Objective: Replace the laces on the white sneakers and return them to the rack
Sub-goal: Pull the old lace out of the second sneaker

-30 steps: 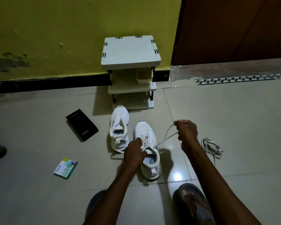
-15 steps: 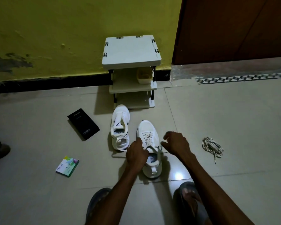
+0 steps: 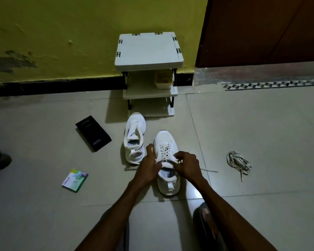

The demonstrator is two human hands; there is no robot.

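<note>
L hand (image 3: 149, 169) grips laced sneaker (image 3: 166, 140) | R hand (image 3: 188, 166) pinches lace (image 3: 209, 171) | loose laces (image 3: 238, 161) on floor (image 3: 261, 124)

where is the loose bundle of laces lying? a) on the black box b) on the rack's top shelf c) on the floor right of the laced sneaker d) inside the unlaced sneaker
c: the lace bundle sits on the floor, apart from and right of the laced sneaker
</note>
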